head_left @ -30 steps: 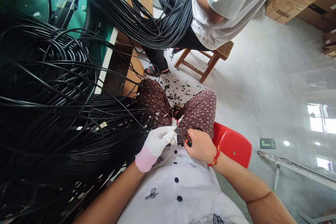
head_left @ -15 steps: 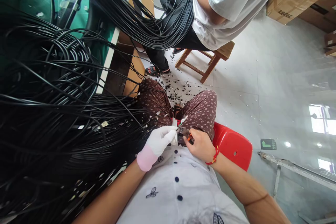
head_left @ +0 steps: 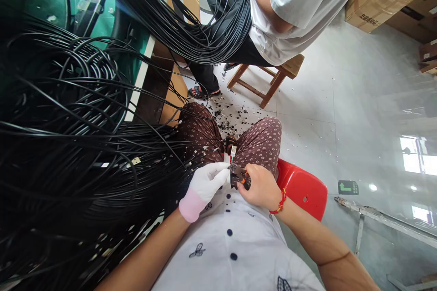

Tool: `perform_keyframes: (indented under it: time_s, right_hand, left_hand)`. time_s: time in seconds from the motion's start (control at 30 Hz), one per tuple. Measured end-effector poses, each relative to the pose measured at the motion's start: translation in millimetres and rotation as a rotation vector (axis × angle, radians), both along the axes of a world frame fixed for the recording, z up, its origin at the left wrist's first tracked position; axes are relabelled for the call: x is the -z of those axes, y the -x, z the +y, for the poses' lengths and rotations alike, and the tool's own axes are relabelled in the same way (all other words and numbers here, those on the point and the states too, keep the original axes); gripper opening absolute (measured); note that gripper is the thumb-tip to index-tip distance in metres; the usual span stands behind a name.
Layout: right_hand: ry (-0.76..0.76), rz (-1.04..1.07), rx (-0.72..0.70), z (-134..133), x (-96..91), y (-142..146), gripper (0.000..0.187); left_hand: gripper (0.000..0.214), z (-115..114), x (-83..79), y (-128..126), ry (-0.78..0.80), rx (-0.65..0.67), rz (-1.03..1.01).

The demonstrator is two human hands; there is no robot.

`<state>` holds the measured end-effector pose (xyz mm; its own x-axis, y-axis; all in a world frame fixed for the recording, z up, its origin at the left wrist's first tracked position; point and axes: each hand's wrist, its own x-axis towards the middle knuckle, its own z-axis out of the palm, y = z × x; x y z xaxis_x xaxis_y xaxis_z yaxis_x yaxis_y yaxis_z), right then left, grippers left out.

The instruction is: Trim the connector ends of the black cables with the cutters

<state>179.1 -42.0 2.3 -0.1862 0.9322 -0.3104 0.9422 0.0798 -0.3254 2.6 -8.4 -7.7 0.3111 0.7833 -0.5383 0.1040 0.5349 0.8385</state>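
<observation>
My left hand (head_left: 209, 185), in a white glove with a pink cuff, is closed in a pinch above my lap. Between its fingertips is the end of a thin cable; a small pale connector (head_left: 233, 150) sticks up just beyond them. My right hand (head_left: 262, 187), bare with a red string bracelet (head_left: 282, 202), is wrapped round a pair of pliers (head_left: 243, 181) with black and orange handles. The jaws are right beside the left fingertips, close to the cable; whether they touch it is hard to tell.
Heaped black cables (head_left: 85, 136) fill the left side, spilling off a green-topped table (head_left: 134, 57). A co-worker in a white shirt (head_left: 300, 4) sits ahead on a wooden stool (head_left: 273, 79), a cable bundle across the lap. Scraps litter the floor. Right are a red stool (head_left: 303, 186) and cardboard boxes (head_left: 378, 0).
The connector has swung from tilted right to nearly upright beyond my left fingertips. The pliers have shifted slightly at the cable, showing more of their handles. The co-worker has barely moved.
</observation>
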Motion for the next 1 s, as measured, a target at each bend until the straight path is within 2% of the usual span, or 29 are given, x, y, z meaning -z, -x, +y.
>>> perform_keyframes:
  time_s: [0.4,0.7,0.9,1.0]
  right_hand:
    - [0.137,-0.018,-0.025,0.0,-10.2,0.9,0.013]
    - [0.1,-0.006,-0.028,-2.5,-3.6,1.2,0.01]
    - [0.069,0.143,0.013,-5.3,1.8,-0.5,0.012]
    - [0.07,0.239,0.064,-5.4,3.3,-1.6,0.014]
  left_hand:
    - [0.023,2.1,-3.7,-0.3,0.023,0.011,-0.03]
    - [0.024,1.4,-3.8,-0.8,0.02,0.01,-0.009]
    - [0.029,0.7,-4.9,-2.4,0.055,0.0,-0.019]
    - [0.027,0.1,-3.2,-2.6,0.023,-0.018,0.005]
